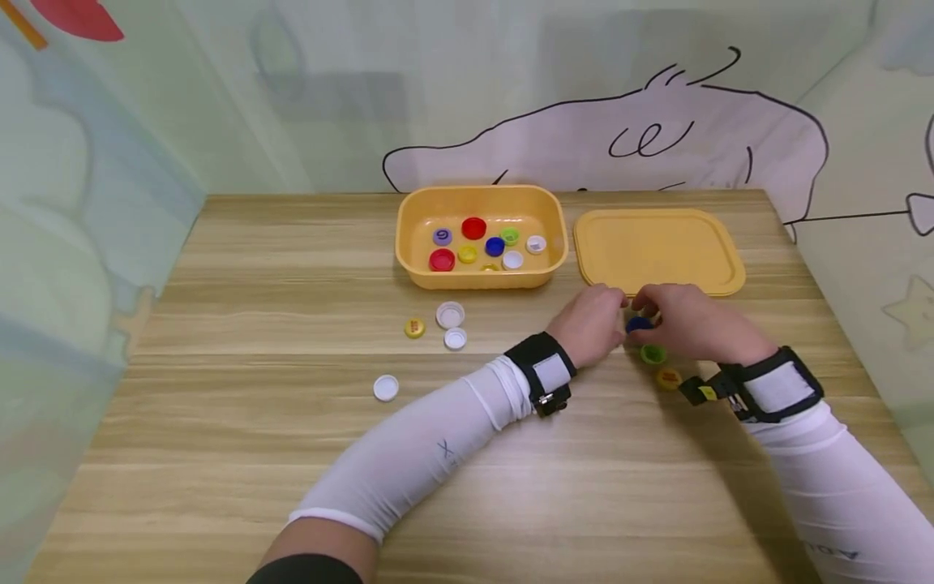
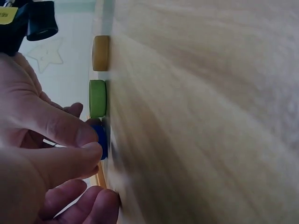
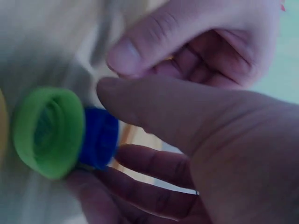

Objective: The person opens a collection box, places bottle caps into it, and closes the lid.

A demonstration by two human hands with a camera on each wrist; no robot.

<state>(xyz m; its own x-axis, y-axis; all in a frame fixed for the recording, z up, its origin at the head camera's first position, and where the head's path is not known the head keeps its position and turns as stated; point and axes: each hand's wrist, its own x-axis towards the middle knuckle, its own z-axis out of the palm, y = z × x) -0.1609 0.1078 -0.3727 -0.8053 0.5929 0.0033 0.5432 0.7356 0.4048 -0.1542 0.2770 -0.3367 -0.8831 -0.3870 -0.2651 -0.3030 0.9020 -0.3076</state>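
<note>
A blue bottle cap (image 1: 640, 323) lies between the thumb and fingers of my right hand (image 1: 689, 323), which grips it close over the table. My left hand (image 1: 589, 324) is right beside it, fingers bent, thumb tip near the right thumb in the left wrist view; I cannot tell whether it holds anything. A green bottle cap (image 3: 49, 133), hollow side showing in the right wrist view, stands next to the blue one. Nearer me is a yellow-orange cap (image 1: 667, 379), seen edge-on in the left wrist view. These caps form a row.
A yellow box (image 1: 481, 281) with several coloured caps stands at the back, beside its flat yellow lid (image 1: 657, 247). Left of my left hand lie a yellow cap (image 1: 414, 328), a larger pale cap (image 1: 450, 315) and two white caps (image 1: 385, 388). A wall rises behind the table (image 1: 241, 324).
</note>
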